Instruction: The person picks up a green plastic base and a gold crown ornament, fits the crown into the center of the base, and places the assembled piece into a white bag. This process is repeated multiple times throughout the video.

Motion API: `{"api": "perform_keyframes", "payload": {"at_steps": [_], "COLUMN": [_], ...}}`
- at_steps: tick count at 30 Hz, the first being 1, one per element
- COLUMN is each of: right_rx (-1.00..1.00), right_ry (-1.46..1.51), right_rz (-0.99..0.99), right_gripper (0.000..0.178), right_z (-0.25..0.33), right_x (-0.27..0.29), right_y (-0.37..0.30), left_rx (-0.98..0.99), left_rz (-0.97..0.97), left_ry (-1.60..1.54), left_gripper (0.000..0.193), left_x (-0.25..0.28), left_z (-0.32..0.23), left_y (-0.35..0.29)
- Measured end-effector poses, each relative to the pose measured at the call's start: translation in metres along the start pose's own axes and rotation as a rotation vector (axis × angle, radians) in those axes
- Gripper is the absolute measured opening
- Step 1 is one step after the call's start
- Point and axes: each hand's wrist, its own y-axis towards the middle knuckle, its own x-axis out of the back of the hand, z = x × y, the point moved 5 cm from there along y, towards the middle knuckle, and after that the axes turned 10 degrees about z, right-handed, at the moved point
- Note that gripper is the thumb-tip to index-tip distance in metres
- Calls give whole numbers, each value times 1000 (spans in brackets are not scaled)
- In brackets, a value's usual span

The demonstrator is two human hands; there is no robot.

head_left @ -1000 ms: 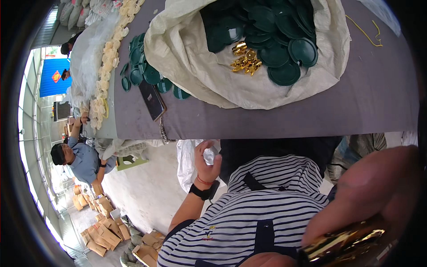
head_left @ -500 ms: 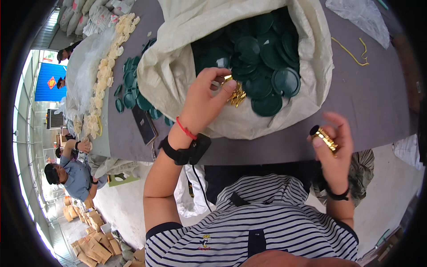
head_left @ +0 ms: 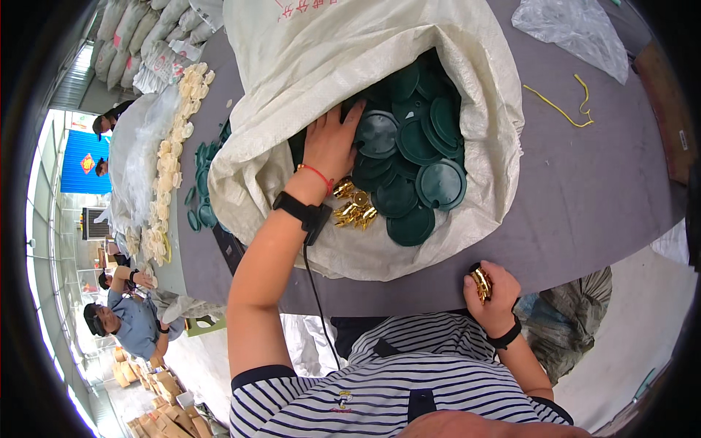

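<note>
A white woven sack lies on the table with its mouth open toward me, full of dark green round plastic discs. Inside it, at the left of the mouth, my left hand is laid over the discs with its fingers stretched out; some fingertips are hidden. Just below that wrist, a small heap of shiny gold-coloured pieces rests on the sack's lower lip. Near the table's front edge, my right hand is closed around a short gold-coloured cylindrical piece with a dark end.
More green discs lie left of the sack, partly covering a dark flat phone-like object. Cream-coloured pieces line the table's left side. A yellow tie and clear plastic bag are at right. Another person works at far left.
My left hand has left the gold pieces and reached farther into the sack, its pinch opened out. My right hand has drawn in toward my body, still holding the gold piece. The view has shifted.
</note>
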Motion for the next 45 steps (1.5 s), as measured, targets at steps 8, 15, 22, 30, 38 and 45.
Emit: {"api": "perform_keyframes", "payload": {"at_steps": [8, 15, 22, 30, 38, 45], "right_rx": [65, 87, -4, -375, -178, -82], "right_ry": [-50, -80, 17, 896, 1050, 888], "right_rz": [13, 4, -37, 84, 111, 41], "right_gripper": [33, 31, 30, 37, 33, 31], "right_z": [5, 11, 7, 41, 74, 85], "right_x": [-2, -1, -1, 7, -37, -50], "right_y": [3, 6, -2, 11, 70, 64], "left_rx": [-96, -28, 349, 350, 461, 431], "left_rz": [-134, -191, 51, 156, 203, 252], "left_ry": [44, -104, -833, -1739, -2322, -2569], "left_gripper": [66, 38, 31, 30, 37, 35], "left_x": [2, 45, 67, 34, -19, -27], "left_z": [9, 20, 19, -65, -118, -123], "left_y": [13, -15, -75, -173, -211, -221]}}
